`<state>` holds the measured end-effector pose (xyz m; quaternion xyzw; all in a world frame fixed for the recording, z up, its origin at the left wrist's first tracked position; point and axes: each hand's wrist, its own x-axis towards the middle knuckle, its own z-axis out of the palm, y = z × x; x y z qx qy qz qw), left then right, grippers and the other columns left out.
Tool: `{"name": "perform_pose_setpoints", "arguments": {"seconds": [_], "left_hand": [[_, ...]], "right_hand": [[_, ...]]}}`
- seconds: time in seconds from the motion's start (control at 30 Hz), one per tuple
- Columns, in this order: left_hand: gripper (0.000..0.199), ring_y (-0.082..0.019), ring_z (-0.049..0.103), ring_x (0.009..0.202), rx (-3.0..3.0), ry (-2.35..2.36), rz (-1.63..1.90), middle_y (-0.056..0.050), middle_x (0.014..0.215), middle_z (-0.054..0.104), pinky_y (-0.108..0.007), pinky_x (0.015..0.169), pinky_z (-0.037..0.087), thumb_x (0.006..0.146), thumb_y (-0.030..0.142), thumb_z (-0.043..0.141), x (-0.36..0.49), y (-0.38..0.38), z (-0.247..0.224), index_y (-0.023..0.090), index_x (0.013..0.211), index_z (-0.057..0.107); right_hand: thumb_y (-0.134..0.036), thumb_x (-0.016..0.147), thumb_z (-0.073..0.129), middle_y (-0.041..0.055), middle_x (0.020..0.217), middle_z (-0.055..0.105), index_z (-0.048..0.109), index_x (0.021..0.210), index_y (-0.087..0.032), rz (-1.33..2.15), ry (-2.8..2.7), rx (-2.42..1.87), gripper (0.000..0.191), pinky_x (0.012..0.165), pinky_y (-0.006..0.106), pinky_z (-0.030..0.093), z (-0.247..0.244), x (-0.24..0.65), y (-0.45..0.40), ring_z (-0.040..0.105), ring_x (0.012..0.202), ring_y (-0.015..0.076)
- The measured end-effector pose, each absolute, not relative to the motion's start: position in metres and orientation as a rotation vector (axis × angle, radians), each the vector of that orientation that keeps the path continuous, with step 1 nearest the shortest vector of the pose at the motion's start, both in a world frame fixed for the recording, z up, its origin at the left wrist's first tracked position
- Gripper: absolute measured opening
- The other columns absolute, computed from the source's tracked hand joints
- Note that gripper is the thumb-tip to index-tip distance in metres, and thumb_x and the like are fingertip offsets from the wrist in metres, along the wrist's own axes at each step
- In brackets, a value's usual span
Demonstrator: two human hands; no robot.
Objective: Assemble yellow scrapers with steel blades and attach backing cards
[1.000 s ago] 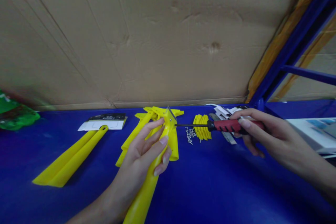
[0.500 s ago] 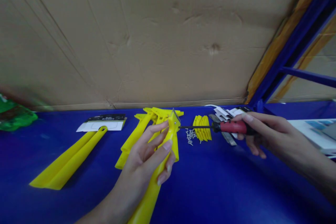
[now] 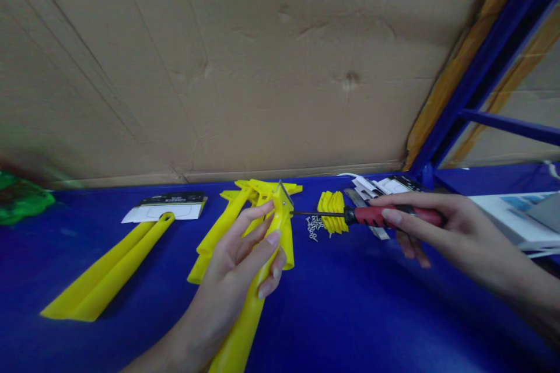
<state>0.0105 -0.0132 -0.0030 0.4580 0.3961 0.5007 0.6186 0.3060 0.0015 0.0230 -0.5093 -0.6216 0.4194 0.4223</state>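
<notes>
Yellow plastic scraper (image 3: 245, 326) points forward, tilted, in left hand (image 3: 231, 256).

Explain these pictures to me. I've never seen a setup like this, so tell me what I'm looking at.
These pictures come from one camera worn on a person's head, looking down at their two bare hands. No machine is involved. The left hand holds a yellow plastic scraper with a metal blade at its top. The right hand holds a red-and-black screwdriver, its thin shaft pointing at the scraper's head. On the blue surface lie another yellow scraper, more yellow plastic parts, small metal fittings and white cards. Behind them stands a cardboard sheet.
</notes>
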Motion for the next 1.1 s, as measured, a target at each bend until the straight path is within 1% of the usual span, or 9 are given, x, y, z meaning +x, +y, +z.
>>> {"name": "perform_pose_setpoints", "arguments": {"seconds": [0.1, 0.17, 0.27, 0.37, 0.5, 0.67, 0.83, 0.97, 1.1], "left_hand": [[0.040, -0.004, 0.043, 0.043, 1.058, 0.935, 1.171, 0.006, 0.068, 0.057, -0.019, 0.043, 0.032, 0.092, 0.036, 0.080, 0.010, -0.013, -0.003, 0.026, 0.127, 0.062], [0.044, -0.005, 0.043, 0.043, 1.044, 0.945, 1.171, 0.007, 0.066, 0.057, -0.020, 0.044, 0.032, 0.090, 0.037, 0.082, 0.012, -0.013, -0.003, 0.025, 0.127, 0.061], [0.058, -0.006, 0.046, 0.044, 0.995, 0.959, 1.140, 0.004, 0.065, 0.063, -0.020, 0.045, 0.031, 0.087, 0.039, 0.085, 0.017, -0.014, 0.000, 0.023, 0.134, 0.056], [0.073, -0.007, 0.045, 0.043, 0.933, 0.959, 1.109, 0.003, 0.062, 0.065, -0.021, 0.047, 0.028, 0.086, 0.039, 0.085, 0.021, -0.016, 0.004, 0.022, 0.145, 0.046], [0.081, -0.005, 0.043, 0.043, 0.878, 0.942, 1.064, 0.003, 0.061, 0.065, -0.020, 0.048, 0.026, 0.083, 0.042, 0.087, 0.022, -0.018, 0.006, 0.020, 0.147, 0.042], [0.078, -0.005, 0.044, 0.043, 0.838, 0.925, 1.011, 0.001, 0.062, 0.066, -0.019, 0.048, 0.023, 0.084, 0.040, 0.086, 0.017, -0.017, 0.003, 0.022, 0.147, 0.044], [0.084, -0.006, 0.046, 0.042, 0.807, 0.899, 0.977, 0.001, 0.062, 0.066, -0.018, 0.046, 0.021, 0.084, 0.042, 0.086, 0.014, -0.014, 0.001, 0.023, 0.153, 0.040], [0.091, -0.005, 0.046, 0.042, 0.792, 0.886, 0.959, 0.000, 0.063, 0.068, -0.017, 0.045, 0.019, 0.082, 0.043, 0.089, 0.014, -0.013, 0.000, 0.023, 0.154, 0.036], [0.091, -0.004, 0.045, 0.041, 0.778, 0.875, 0.937, 0.001, 0.063, 0.068, -0.016, 0.045, 0.019, 0.081, 0.043, 0.089, 0.014, -0.014, 0.001, 0.023, 0.153, 0.036]], "right_hand": [[-0.058, 0.082, 0.083, 0.0010, 0.050, 0.063, 0.085, 0.103, -0.018, 1.118, -1.449, -1.311, 0.046, 0.037, 0.018, 0.041, 0.025, 0.301, 0.003, 0.054, 0.040, 0.0111], [-0.059, 0.081, 0.083, -0.0005, 0.048, 0.059, 0.085, 0.099, -0.017, 1.169, -1.385, -1.341, 0.046, 0.036, 0.017, 0.037, 0.025, 0.299, 0.004, 0.050, 0.040, 0.0099], [-0.055, 0.081, 0.084, -0.0012, 0.048, 0.056, 0.085, 0.094, -0.017, 1.215, -1.273, -1.366, 0.041, 0.037, 0.017, 0.034, 0.026, 0.302, 0.006, 0.047, 0.042, 0.0096], [-0.053, 0.073, 0.090, 0.0009, 0.052, 0.061, 0.085, 0.088, -0.018, 1.147, -1.231, -1.337, 0.038, 0.036, 0.019, 0.032, 0.027, 0.310, 0.007, 0.048, 0.044, 0.0107], [-0.050, 0.067, 0.094, 0.0030, 0.056, 0.066, 0.084, 0.085, -0.022, 1.016, -1.216, -1.316, 0.035, 0.039, 0.021, 0.036, 0.029, 0.315, 0.006, 0.052, 0.046, 0.0127], [-0.051, 0.066, 0.095, 0.0055, 0.064, 0.074, 0.086, 0.088, -0.027, 0.934, -1.253, -1.289, 0.034, 0.046, 0.025, 0.045, 0.027, 0.314, 0.003, 0.058, 0.050, 0.0156], [-0.054, 0.062, 0.094, 0.0087, 0.069, 0.078, 0.087, 0.086, -0.027, 0.857, -1.287, -1.334, 0.037, 0.043, 0.029, 0.046, 0.026, 0.313, 0.001, 0.063, 0.053, 0.0214], [-0.054, 0.065, 0.093, 0.0076, 0.069, 0.078, 0.086, 0.086, -0.026, 0.846, -1.276, -1.334, 0.036, 0.045, 0.029, 0.047, 0.029, 0.309, -0.001, 0.059, 0.050, 0.0180], [-0.054, 0.065, 0.094, 0.0074, 0.068, 0.078, 0.085, 0.087, -0.025, 0.829, -1.272, -1.325, 0.037, 0.044, 0.028, 0.043, 0.028, 0.309, -0.002, 0.057, 0.049, 0.0166]]}}
